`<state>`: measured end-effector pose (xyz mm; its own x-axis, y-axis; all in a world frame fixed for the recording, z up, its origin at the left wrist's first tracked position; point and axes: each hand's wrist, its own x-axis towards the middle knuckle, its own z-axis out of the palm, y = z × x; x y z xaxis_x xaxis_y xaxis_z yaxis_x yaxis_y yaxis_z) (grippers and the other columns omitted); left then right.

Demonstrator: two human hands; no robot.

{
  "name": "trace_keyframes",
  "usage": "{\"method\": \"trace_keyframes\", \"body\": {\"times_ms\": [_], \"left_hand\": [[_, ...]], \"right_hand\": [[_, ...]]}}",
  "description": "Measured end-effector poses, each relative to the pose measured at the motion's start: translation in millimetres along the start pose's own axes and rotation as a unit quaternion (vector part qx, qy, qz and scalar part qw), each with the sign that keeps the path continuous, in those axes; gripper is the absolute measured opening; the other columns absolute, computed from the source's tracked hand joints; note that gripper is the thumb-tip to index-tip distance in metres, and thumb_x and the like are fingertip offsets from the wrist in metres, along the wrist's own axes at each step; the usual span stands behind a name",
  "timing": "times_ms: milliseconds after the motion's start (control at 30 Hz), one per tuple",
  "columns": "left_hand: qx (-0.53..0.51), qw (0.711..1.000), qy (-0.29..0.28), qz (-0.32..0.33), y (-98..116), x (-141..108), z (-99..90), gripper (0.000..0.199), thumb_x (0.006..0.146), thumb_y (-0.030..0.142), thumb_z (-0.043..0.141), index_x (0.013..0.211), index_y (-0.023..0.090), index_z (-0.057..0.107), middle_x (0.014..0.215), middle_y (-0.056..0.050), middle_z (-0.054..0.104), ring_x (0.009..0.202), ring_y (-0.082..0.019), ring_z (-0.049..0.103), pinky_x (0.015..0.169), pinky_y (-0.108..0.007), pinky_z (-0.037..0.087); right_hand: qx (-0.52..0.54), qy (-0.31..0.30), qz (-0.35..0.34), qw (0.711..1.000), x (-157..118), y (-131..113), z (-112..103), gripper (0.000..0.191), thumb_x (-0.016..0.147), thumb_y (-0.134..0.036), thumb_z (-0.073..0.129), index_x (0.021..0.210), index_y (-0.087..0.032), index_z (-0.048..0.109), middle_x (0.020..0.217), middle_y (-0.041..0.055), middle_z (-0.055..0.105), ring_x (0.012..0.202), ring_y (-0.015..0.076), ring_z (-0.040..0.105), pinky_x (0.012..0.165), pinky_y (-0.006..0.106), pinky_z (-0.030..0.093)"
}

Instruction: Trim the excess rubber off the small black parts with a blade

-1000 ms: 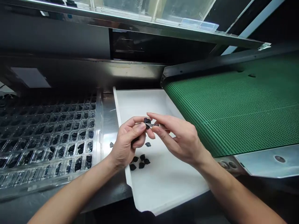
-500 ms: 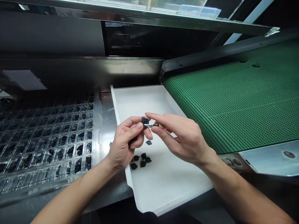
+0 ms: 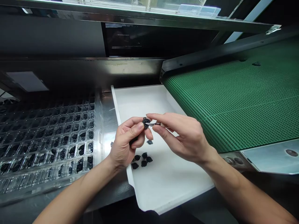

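Observation:
Between thumb and fingers, my left hand (image 3: pixel 128 138) pinches a small round black plastic part (image 3: pixel 146 122) with spokes and a side lug. Another black piece is partly hidden under its curled fingers. My right hand (image 3: pixel 181 135) grips a small knife (image 3: pixel 153 124) with a pointed metal blade; most of the handle is hidden in the fingers. The blade tip touches the face of the black part. Below the hands, several similar black parts (image 3: pixel 144 163) lie on a white tray (image 3: pixel 168 186), with a single one (image 3: pixel 149 142) lying apart, nearer the hands.
On the left, a clear compartment tray (image 3: pixel 99 146) holds rows of black parts. To the right runs a green conveyor belt (image 3: pixel 233 102), with two dark parts on its far end. A metal shelf (image 3: pixel 140 18) crosses overhead, with a clear plastic box (image 3: pixel 198 11) on it.
The knife blade has tilted and shifted slightly, its tip now at the part's centre instead of its lower edge. The part has turned a little in my left hand.

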<state>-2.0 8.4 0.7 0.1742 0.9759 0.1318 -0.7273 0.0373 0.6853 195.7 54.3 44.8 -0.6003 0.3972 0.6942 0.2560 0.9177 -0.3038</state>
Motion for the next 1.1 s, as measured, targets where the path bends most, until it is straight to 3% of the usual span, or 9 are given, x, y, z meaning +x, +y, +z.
{"method": "trace_keyframes", "body": {"times_ms": [133, 267, 500, 633, 833, 1100], "left_hand": [[-0.003, 1.000, 0.004, 0.003, -0.2, 0.4, -0.4, 0.019, 0.103, 0.032, 0.083, 0.112, 0.016, 0.082, 0.080, -0.007, 0.076, 0.045, -0.001, 0.031, 0.048, -0.017, 0.020], [0.000, 1.000, 0.002, 0.000, 0.3, 0.5, -0.7, 0.020, 0.103, 0.032, 0.082, 0.113, 0.015, 0.081, 0.079, -0.007, 0.076, 0.045, -0.001, 0.031, 0.047, -0.018, 0.019], [0.004, 1.000, 0.007, -0.003, 1.2, 0.9, -0.1, 0.021, 0.101, 0.033, 0.084, 0.111, 0.015, 0.081, 0.078, -0.007, 0.075, 0.044, -0.002, 0.030, 0.047, -0.019, 0.019], [0.004, 1.000, 0.020, -0.007, 1.3, 1.0, 0.2, 0.026, 0.098, 0.035, 0.086, 0.112, 0.014, 0.079, 0.078, -0.007, 0.075, 0.044, -0.002, 0.030, 0.047, -0.019, 0.019], [0.009, 1.000, 0.016, -0.009, 1.6, 0.9, -0.4, 0.026, 0.098, 0.036, 0.086, 0.112, 0.015, 0.078, 0.077, -0.006, 0.074, 0.044, -0.002, 0.031, 0.047, -0.019, 0.020], [0.004, 1.000, 0.016, -0.008, 1.3, 1.4, -0.8, 0.023, 0.099, 0.034, 0.086, 0.111, 0.015, 0.081, 0.077, -0.006, 0.074, 0.044, -0.002, 0.030, 0.047, -0.019, 0.021]], "right_hand": [[0.007, -0.008, 0.003, 1.000, -1.3, -2.6, -0.5, 0.032, 0.117, -0.008, 0.065, 0.149, -0.011, 0.067, 0.132, 0.0123, 0.076, 0.108, 0.0253, 0.077, 0.100, 0.038, 0.063], [-0.002, -0.011, 0.005, 1.000, -1.4, -3.3, -0.8, 0.034, 0.117, -0.008, 0.065, 0.150, -0.015, 0.066, 0.129, 0.0104, 0.077, 0.105, 0.0253, 0.078, 0.095, 0.039, 0.066], [-0.001, -0.009, 0.006, 1.000, -0.9, -3.6, -1.3, 0.036, 0.117, -0.008, 0.065, 0.152, -0.019, 0.065, 0.133, 0.0094, 0.076, 0.113, 0.0266, 0.077, 0.100, 0.041, 0.066], [0.014, -0.019, 0.022, 0.999, -1.1, -5.3, -1.5, 0.037, 0.117, -0.009, 0.064, 0.154, -0.017, 0.064, 0.138, 0.0105, 0.074, 0.116, 0.0259, 0.077, 0.105, 0.041, 0.064], [0.006, -0.011, 0.017, 1.000, -1.3, -4.9, -0.5, 0.037, 0.117, -0.008, 0.064, 0.153, -0.018, 0.065, 0.132, 0.0096, 0.076, 0.110, 0.0246, 0.078, 0.100, 0.038, 0.066], [0.011, -0.015, 0.025, 1.000, -3.0, -3.8, -1.9, 0.041, 0.116, -0.007, 0.065, 0.154, -0.020, 0.065, 0.139, 0.0090, 0.074, 0.116, 0.0265, 0.078, 0.108, 0.042, 0.066]]}}
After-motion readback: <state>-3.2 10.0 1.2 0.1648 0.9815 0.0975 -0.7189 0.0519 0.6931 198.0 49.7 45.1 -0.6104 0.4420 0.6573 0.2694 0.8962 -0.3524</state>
